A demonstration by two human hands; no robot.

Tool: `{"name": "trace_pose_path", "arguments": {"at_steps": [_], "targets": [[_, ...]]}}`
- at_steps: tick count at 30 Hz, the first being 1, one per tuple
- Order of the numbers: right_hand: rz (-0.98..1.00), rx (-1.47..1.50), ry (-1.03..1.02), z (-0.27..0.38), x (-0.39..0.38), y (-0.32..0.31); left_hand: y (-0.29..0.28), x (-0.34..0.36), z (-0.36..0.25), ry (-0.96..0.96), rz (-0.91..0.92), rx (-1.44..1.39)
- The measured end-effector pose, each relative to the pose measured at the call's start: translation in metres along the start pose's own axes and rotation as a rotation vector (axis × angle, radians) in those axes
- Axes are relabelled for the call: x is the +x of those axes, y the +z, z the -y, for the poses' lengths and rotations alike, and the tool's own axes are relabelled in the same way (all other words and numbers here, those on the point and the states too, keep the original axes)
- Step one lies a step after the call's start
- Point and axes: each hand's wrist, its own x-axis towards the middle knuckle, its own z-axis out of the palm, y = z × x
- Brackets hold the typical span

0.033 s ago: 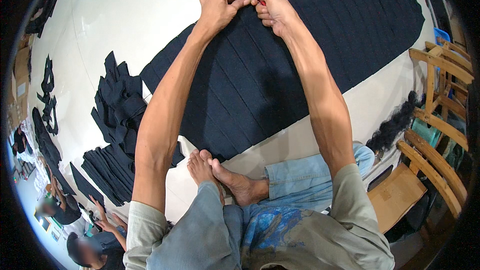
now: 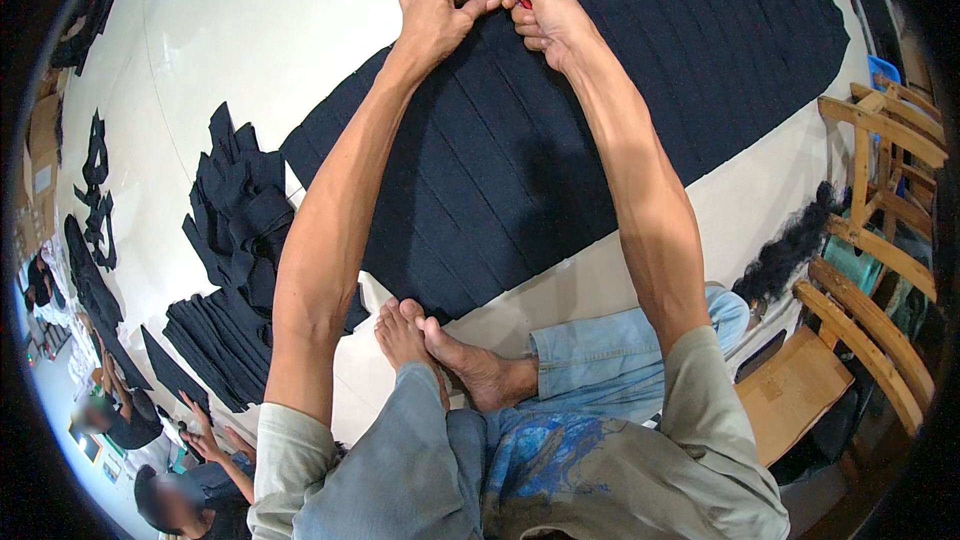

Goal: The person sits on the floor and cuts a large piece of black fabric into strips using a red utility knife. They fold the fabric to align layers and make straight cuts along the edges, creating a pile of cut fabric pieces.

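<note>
A long panel of black cloth (image 2: 455, 175) with several parallel ridges or seams lies on the pale floor in front of my feet. At its far edge my left hand (image 2: 442, 20) is closed, thumb and finger pinching the edge of the cloth. Right beside it my right hand (image 2: 548, 22) is closed round a small tool (image 2: 525, 4) with a red part and a dark, thin tip. The tip points toward the left fingertips; most of the tool is hidden in the palm, so its kind does not show.
A heap of black cloth strips (image 2: 240, 205) and a folded black stack (image 2: 215, 345) lie to the left. Wooden chairs (image 2: 868, 155), a cardboard piece (image 2: 795, 390) and a dark fluffy bundle (image 2: 785, 250) stand or lie at right. Another person (image 2: 185, 500) works at lower left.
My left forearm has shifted very slightly to the right. Both hands keep the same hold at the cloth's far edge.
</note>
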Motion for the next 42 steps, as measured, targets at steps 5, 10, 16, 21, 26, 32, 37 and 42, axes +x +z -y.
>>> {"name": "trace_pose_path", "arguments": {"at_steps": [5,10,16,21,26,32,37,42], "targets": [[0.059,0.263,-0.087,0.002,-0.020,-0.004,0.000,0.000,-0.005,-0.116,0.019,0.038],[-0.140,0.069,-0.122,0.009,-0.035,-0.030,0.016,0.031,-0.019,0.069,0.049,0.251],[0.041,-0.131,0.004,0.024,-0.014,-0.046,0.027,0.052,-0.017,-0.035,0.047,0.185],[-0.007,-0.165,0.047,0.023,-0.004,-0.041,0.026,0.047,-0.009,-0.048,0.040,0.106],[-0.041,-0.172,0.044,0.022,0.000,-0.038,0.032,0.044,-0.010,-0.001,-0.076,0.052],[-0.075,-0.229,-0.004,0.021,0.006,-0.034,0.025,0.046,-0.007,-0.020,0.055,0.068],[-0.111,-0.272,-0.029,0.016,0.007,-0.033,0.030,0.043,-0.009,0.028,-0.043,0.032],[0.023,-0.059,-0.090,0.019,0.006,-0.038,0.028,0.042,-0.008,-0.063,0.032,-0.016]]}}
